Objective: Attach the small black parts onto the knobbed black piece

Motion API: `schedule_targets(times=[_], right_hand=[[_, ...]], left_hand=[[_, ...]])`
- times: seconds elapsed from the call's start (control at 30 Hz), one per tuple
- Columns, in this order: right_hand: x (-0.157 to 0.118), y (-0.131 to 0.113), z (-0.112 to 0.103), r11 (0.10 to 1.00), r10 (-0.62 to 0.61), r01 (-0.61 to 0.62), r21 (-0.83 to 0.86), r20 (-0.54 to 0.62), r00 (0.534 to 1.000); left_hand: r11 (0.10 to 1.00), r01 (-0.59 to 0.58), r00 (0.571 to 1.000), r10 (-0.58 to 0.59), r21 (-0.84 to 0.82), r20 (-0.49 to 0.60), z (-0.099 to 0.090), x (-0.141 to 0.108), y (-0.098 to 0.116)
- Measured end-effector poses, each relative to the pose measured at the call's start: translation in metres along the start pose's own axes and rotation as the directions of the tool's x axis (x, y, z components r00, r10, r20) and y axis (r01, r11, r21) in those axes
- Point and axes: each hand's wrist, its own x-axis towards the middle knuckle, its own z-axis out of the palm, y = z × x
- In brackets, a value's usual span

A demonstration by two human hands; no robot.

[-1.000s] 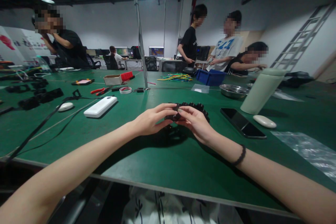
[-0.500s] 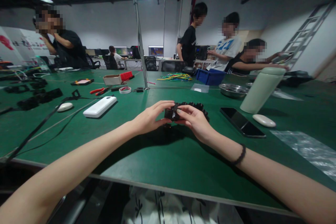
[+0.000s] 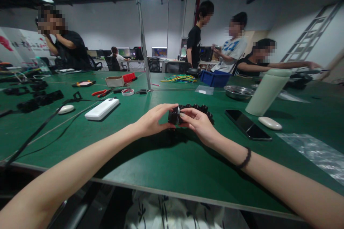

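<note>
Between thumb and fingers, my left hand (image 3: 153,120) grips a small black box-shaped part (image 3: 172,116) by its top and bottom, just above the table. My right hand (image 3: 197,121) is closed in a pinch at the part's right side, where a small whitish bit (image 3: 178,110) shows by the fingertips. Whether that bit is separate or belongs to the part, I cannot tell. Behind my right fingers lies a cluster of black knobbly pieces (image 3: 205,109), partly covered by the hand.
On the green table (image 3: 150,171), a white power bank (image 3: 102,109) lies left. To the right are a phone (image 3: 247,125), a pale green bottle (image 3: 267,93) and clear plastic wrap (image 3: 309,150). A metal pole (image 3: 143,39) rises behind; people stand and sit beyond.
The black part has turned slightly in my fingers, and the whitish bit shows more at its upper right edge. My arms stay in place. A seated person at right has stretched an arm farther right.
</note>
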Motion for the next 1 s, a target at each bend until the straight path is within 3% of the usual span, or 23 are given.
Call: schedule_targets(times=[1.0], right_hand=[[-0.0003, 0.0014, -0.001, 0.997, -0.036, 0.036, -0.07, 0.003, 0.999]], left_hand=[[0.998, -0.011, 1.0, 0.01, -0.061, -0.028, -0.0019, 0.0006, 0.0025]])
